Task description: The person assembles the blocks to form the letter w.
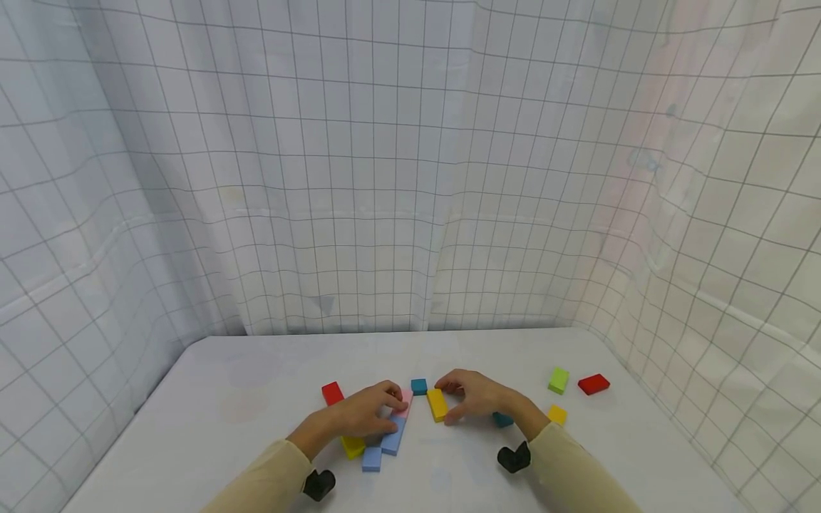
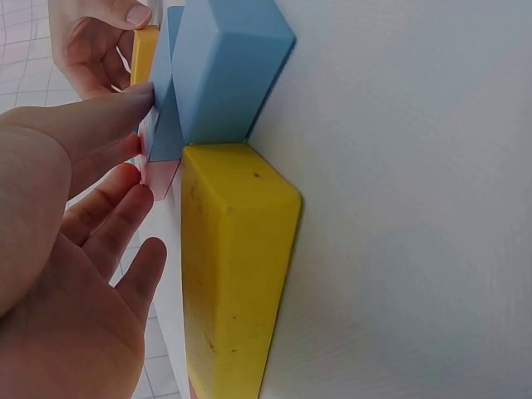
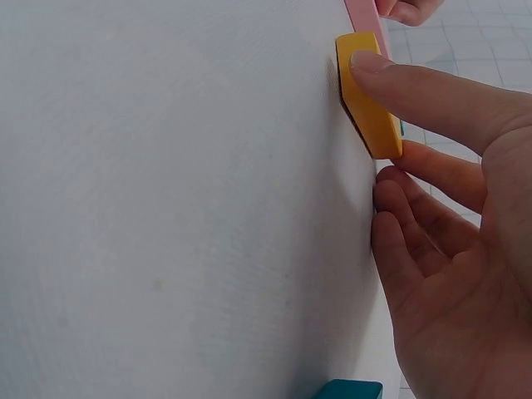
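My left hand (image 1: 367,411) rests over a row of blocks. Its thumb touches a light blue block (image 1: 394,436), and its fingertips lie against the pink block (image 1: 407,401) joined to it. My right hand (image 1: 477,394) pinches a yellow-orange block (image 1: 437,405) between thumb and index finger; the other fingers hang loosely beside it in the right wrist view. A small teal block (image 1: 419,387) lies just beyond, between the pink and yellow-orange blocks. Under the left hand, a yellow block (image 2: 241,274) stands in line with a short light blue block (image 2: 229,75).
A red block (image 1: 332,392) pokes out behind the left hand. Another teal block (image 1: 503,420) is partly hidden by the right wrist. At the right lie a lime green block (image 1: 559,380), a red block (image 1: 594,385) and a small yellow block (image 1: 557,415). Gridded white curtains (image 1: 359,178) surround the table.
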{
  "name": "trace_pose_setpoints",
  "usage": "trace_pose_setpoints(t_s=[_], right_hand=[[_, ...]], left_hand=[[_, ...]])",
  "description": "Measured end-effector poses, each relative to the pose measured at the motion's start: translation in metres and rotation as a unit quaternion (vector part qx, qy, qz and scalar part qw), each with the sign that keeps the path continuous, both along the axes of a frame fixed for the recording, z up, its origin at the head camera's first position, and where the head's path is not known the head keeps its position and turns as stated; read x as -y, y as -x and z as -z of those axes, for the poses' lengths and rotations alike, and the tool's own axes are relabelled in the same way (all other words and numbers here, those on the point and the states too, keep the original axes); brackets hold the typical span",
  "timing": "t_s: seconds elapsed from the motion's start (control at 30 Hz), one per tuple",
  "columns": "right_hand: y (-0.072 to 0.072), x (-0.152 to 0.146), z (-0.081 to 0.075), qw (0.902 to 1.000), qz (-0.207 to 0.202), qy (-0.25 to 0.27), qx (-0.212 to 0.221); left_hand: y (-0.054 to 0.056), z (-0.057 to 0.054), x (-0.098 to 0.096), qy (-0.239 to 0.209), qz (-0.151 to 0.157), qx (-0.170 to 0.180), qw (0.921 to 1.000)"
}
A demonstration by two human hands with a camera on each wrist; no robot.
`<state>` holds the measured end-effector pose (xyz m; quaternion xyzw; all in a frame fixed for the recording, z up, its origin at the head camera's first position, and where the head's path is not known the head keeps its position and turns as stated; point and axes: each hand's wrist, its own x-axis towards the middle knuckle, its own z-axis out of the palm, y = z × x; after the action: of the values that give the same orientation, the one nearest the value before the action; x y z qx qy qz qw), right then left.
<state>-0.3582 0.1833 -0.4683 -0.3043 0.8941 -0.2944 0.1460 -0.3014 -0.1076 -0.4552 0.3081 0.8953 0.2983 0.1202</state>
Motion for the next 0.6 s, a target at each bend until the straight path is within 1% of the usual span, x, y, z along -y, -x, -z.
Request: trace_pose_setpoints(t_s=[0.23,0.4,0.6], right_hand=[[0.0014,0.0002,-0.0003,1.0,0.0,-0.001,0.002],[0.0019,-0.0002,-0.0012,1.0,-0.005,0.001,0.003],[0.0004,-0.0025,-0.0059,0.9999,0.001,-0.001,0.012]], left_hand=[[-0.0001,-0.0011,-0.0015,0.004,-0.001,-0.003,1.0],[-0.0004,-0.0016,-0.0013,0.0,0.0,0.004,1.0],[-0.002,-0.0024,-0.0006,-0.002,-0.004,0.008,1.0]])
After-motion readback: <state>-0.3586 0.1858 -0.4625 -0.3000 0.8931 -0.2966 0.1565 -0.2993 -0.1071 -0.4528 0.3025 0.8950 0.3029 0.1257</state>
